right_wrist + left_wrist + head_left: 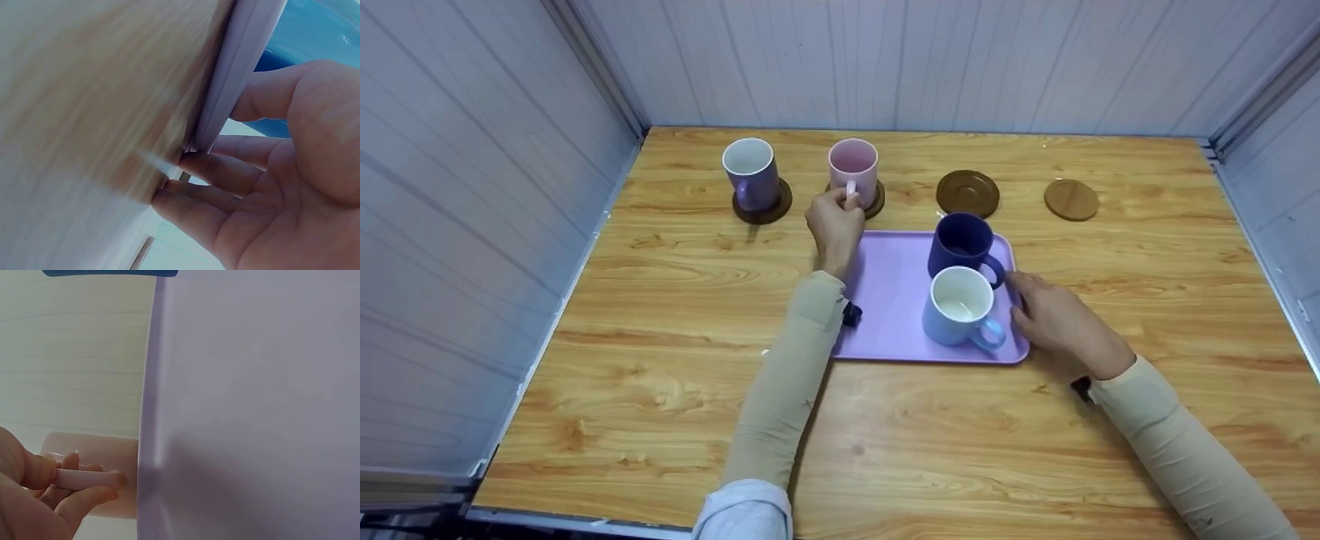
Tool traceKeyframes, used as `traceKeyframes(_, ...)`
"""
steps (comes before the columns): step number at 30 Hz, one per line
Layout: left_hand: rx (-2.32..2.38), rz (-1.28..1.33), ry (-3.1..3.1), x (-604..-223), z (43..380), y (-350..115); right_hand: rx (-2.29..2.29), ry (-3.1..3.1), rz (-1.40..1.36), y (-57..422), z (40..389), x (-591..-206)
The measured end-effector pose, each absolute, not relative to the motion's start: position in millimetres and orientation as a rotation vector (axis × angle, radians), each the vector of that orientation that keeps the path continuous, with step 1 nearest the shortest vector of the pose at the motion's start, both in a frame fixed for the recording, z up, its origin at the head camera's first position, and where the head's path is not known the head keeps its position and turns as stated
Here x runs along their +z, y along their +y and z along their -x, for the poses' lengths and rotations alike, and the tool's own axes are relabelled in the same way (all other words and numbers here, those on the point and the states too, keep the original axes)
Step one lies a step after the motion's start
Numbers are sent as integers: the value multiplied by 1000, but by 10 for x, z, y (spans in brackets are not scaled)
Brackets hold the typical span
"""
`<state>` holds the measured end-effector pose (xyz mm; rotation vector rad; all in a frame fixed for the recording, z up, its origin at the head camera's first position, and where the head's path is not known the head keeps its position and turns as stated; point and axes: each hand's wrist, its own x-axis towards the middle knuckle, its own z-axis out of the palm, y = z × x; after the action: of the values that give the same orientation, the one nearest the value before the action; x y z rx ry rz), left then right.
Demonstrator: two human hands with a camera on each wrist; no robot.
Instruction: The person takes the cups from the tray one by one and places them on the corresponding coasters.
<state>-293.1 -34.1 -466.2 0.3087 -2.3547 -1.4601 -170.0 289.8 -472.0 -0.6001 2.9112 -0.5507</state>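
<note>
My left hand [838, 225] pinches the handle of a pink mug [853, 161], which stands upright on a dark brown coaster [875, 204]. The left wrist view shows thumb and fingers around that pink handle [84, 479]. At the right edge of the purple tray [885, 300], my right hand [1057, 315] rests with fairly straight fingers. In the right wrist view its thumb [270, 93] lies over the tray's rim [236, 73], while lower fingertips touch the table. On the tray's right half stand a dark blue mug [941, 255] and a light blue mug [941, 319], handles toward the right hand.
A purple mug [757, 187] with a white inside stands on a coaster [769, 216] at the back left. Farther right lie a dark brown coaster [967, 193] and a lighter wooden coaster [1071, 199]. Panel walls [885, 67] bound the wooden table [660, 360].
</note>
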Motion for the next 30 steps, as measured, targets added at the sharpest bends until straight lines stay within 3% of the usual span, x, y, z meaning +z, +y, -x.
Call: traceKeyframes(30,-1474,-292,-2365,-4676,2926,-376,-542,2931,622,2896,1691,-4729)
